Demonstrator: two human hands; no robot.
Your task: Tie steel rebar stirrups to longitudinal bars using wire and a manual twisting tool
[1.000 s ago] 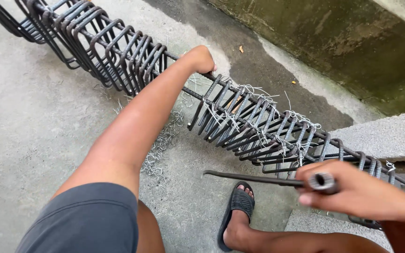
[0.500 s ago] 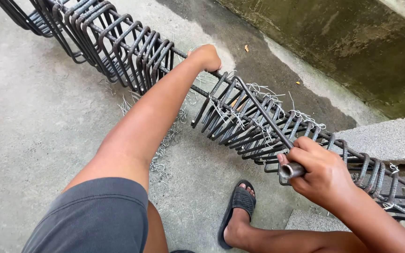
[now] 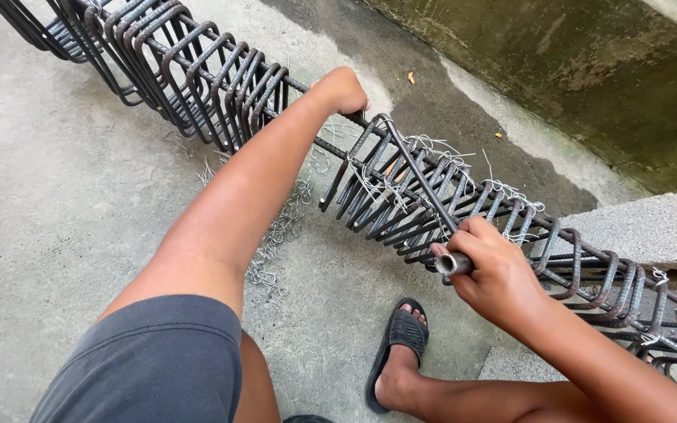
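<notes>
Head view: a person's own two arms reach down over a long cage of steel reinforcing bars lying on a concrete floor point(image 3: 56, 235).
Nearest: a grey sleeve point(image 3: 150, 360) at the lower left edge, and a foot in a black sandal point(image 3: 397, 345) planted on the floor just under the cage.
Right hand point(image 3: 491, 274): fingers wrapped tight round the handle of a metal tying tool point(image 3: 432, 205), its hollow end facing the camera beside the thumb; the thin shaft runs up and away from the hand into the bars.
Rebar cage point(image 3: 221, 78): runs from the upper left corner down to the right edge, made of many dark bent stirrups packed close along straight rods; its right end rests against a concrete block point(image 3: 652, 227).
Tie wire point(image 3: 503, 192): pale thin strands twisted at the stirrup joints near the tool's shaft.
Loose wire scraps point(image 3: 276, 243): scattered on the floor beneath the left forearm.
Left hand point(image 3: 342, 90): farther off, fingers closed round a top rod of the cage, in the gap between two bunches of stirrups.
Farthest: a stained, greenish wall point(image 3: 589, 70) across the upper right corner.
</notes>
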